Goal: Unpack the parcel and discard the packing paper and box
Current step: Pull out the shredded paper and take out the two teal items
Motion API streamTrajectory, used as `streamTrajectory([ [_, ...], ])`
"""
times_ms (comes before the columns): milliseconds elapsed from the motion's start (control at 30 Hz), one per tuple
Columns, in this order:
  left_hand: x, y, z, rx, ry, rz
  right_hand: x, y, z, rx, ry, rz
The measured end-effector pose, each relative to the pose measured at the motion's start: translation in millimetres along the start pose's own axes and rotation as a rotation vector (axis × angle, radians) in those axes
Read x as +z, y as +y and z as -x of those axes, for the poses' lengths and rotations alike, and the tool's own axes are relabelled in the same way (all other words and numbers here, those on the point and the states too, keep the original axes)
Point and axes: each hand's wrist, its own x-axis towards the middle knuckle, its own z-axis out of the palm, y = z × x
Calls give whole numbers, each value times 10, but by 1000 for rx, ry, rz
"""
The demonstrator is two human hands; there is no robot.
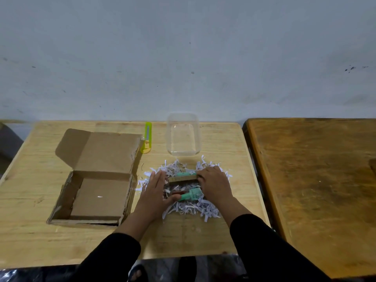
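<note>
head view, looking down on a pale wooden table [30, 200]. cardboard box [95, 186] sits at left, lid flap up, inside bare apart from one small white scrap. so the emptying of the box looks done.

shredded packing paper [193, 208] lies in a heap on the table just right of the box. in the heap: teal tubes [191, 195], and a flat tan piece [183, 178] i cannot identify; a reddish item below it is too blurred to name.

left hand [154, 192] rests on the left edge of the heap, fingers straight, grip released, thumb near the tip of the nearer tube. right hand [213, 184] lies over the right side of the heap, fingers curled down onto the contents; whether it actually holds anything, cannot tell.

clear plastic tub [184, 137] stands beyond the heap, nothing in it. green box cutter [147, 139] lies beside the box flap.

judgement: roughly midway. left to do: separate items from the paper, likely into the tub; discard paper and box. no bin in view.
</note>
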Motion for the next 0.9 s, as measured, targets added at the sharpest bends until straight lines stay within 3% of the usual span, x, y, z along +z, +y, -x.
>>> streamTrajectory([
  [100, -35, 31, -2, 6, -40, -15, -33, 44, 4, -3, -16, 8],
  [267, -48, 13, -28, 31, -49, -66, -129, 64, 86, -104, 172, -239],
  [533, -45, 15, -24, 24, -27, -100, -343, 158, 234, -109, 168, -386],
  [733, -50, 52, -7, 14, -23, -96, -381, 201, 291, 72, 40, -427],
  [900, -46, 63, -10, 11, -17, -97, -431, 220, 292, 179, 76, -589],
])
